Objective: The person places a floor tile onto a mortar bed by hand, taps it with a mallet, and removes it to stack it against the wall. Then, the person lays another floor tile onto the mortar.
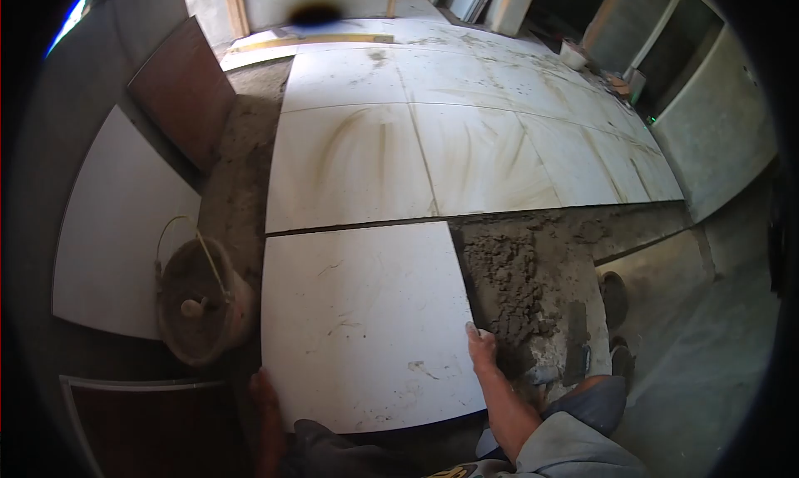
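A large white floor tile [366,320] lies in front of me, its far edge close along a row of laid tiles [474,153]. My right hand [481,346] grips its right edge, thumb on top and the other fingers mostly out of sight below. At the lower left edge, my left hand [265,392] holds the same tile, with its fingers partly hidden. Rough grey mortar [508,286] is spread just right of the tile. A trowel [543,375] seems to lie on the ground beyond my right forearm.
A bucket [204,303] with a wire handle stands left of the tile. Behind it, a white tile [121,228] and a reddish-brown panel [185,95] lean on the wall. A long level or straightedge [312,40] rests on the far floor. A pale bucket [573,55] stands far right.
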The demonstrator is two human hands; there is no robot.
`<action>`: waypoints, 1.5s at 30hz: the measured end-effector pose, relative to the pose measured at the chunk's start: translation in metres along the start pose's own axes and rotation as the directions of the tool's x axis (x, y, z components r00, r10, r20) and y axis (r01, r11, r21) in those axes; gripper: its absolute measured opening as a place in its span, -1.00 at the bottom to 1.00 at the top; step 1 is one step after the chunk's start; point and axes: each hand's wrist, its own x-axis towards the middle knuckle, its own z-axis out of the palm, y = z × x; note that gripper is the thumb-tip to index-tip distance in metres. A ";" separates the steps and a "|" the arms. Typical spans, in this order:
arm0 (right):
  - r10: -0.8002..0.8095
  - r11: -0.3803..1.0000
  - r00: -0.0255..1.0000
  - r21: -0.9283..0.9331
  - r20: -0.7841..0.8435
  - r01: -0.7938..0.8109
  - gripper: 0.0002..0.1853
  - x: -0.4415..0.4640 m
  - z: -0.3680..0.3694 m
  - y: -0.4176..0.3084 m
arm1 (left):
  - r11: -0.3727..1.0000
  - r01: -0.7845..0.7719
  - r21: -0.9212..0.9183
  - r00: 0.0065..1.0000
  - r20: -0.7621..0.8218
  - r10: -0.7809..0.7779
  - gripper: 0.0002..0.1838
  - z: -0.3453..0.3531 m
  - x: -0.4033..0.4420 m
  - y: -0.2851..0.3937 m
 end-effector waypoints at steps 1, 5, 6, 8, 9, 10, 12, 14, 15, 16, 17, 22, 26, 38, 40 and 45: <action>-0.005 1.000 1.000 0.000 -0.017 0.005 -0.45 0.000 0.003 0.001 | 1.000 0.005 -0.022 1.000 -0.008 -0.005 -0.40 0.001 0.002 -0.012; 0.045 0.998 0.998 0.039 0.042 -0.046 -0.44 -0.007 -0.004 -0.012 | 1.000 0.012 -0.013 1.000 -0.019 -0.012 -0.50 0.004 -0.005 -0.009; 0.052 0.997 0.997 0.051 0.051 -0.055 -0.45 -0.007 -0.003 -0.013 | 1.000 0.017 -0.006 0.999 -0.038 -0.017 -0.50 0.003 -0.008 0.005; 0.055 0.996 0.996 0.067 0.071 -0.060 -0.45 -0.006 0.003 -0.012 | 0.999 -0.009 0.044 1.000 -0.017 0.009 -0.53 -0.005 -0.014 0.024; 0.075 0.995 0.995 0.065 0.067 -0.079 -0.44 -0.005 0.006 -0.011 | 0.999 -0.006 0.045 1.000 -0.026 0.007 -0.53 -0.006 -0.011 0.021; 0.099 0.993 0.993 0.061 0.058 -0.102 -0.44 -0.005 0.007 -0.010 | 1.000 -0.028 0.003 0.998 -0.054 0.028 -0.53 -0.003 -0.008 0.017; 0.080 0.993 0.996 0.079 0.042 -0.083 -0.44 -0.003 0.015 -0.005 | 0.998 -0.051 -0.038 0.996 -0.071 0.049 -0.53 0.000 -0.005 0.017; 0.062 0.993 0.998 0.098 0.018 -0.064 -0.44 0.001 0.020 0.000 | 0.999 -0.027 -0.022 0.996 -0.081 0.025 -0.53 -0.001 -0.003 0.024; 0.057 0.993 0.998 0.104 0.010 -0.057 -0.44 0.002 0.023 -0.001 | 0.999 -0.030 -0.024 0.997 -0.076 0.028 -0.53 0.000 -0.001 0.025; 0.051 0.993 0.999 0.110 0.004 -0.051 -0.44 0.003 0.025 -0.002 | 0.999 -0.038 -0.020 0.997 -0.069 0.037 -0.52 -0.001 0.000 0.025; 0.055 0.993 0.999 0.109 0.003 -0.055 -0.44 0.002 0.026 -0.002 | 0.999 -0.045 -0.012 0.997 -0.061 0.044 -0.52 -0.003 0.001 0.023; 0.013 0.999 1.000 -0.043 0.009 -0.013 -0.44 0.007 0.026 0.004 | 0.997 -0.070 -0.027 0.995 -0.077 0.067 -0.49 0.004 0.009 0.000; 0.033 0.998 0.999 -0.056 0.011 -0.032 -0.42 0.011 0.029 0.002 | 0.997 -0.055 -0.046 0.998 -0.028 0.054 -0.51 0.007 0.010 -0.006; 0.000 0.998 1.000 -0.067 0.023 0.002 -0.36 0.018 0.027 -0.008 | 0.982 -0.128 -0.136 0.990 -0.077 0.118 -0.60 0.019 0.014 -0.028; -0.001 0.998 0.999 -0.065 0.045 0.004 -0.36 0.019 0.027 -0.005 | 0.986 -0.150 -0.075 0.988 -0.049 0.146 -0.61 0.017 0.009 -0.017; -0.039 0.993 0.998 -0.105 0.055 0.044 -0.38 0.021 0.030 0.001 | 0.984 -0.147 -0.104 0.986 -0.090 0.138 -0.63 0.022 0.011 -0.024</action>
